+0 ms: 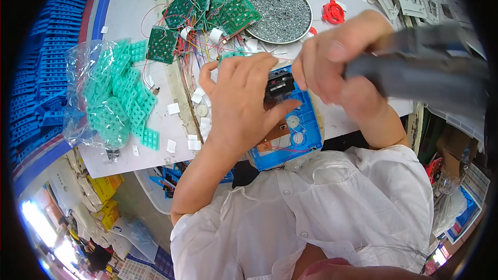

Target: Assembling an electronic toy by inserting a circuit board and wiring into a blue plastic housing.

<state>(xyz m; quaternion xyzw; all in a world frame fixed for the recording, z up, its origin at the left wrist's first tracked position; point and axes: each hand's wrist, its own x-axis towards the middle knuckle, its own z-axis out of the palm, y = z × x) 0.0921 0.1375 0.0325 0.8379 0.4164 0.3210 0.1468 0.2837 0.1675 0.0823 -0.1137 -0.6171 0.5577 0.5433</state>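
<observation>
Spreading over one blue casing (309, 111) at frame centre, one left hand (239, 96) is standing wide; one right hand (342, 54), upper right, is gripping one blurred dark tool (415, 72).

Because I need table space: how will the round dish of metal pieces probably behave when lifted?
The dish would probably feel heavy, its inside being covered with small metal pieces. They look loose and uncovered, so tilting might spill some.
</observation>
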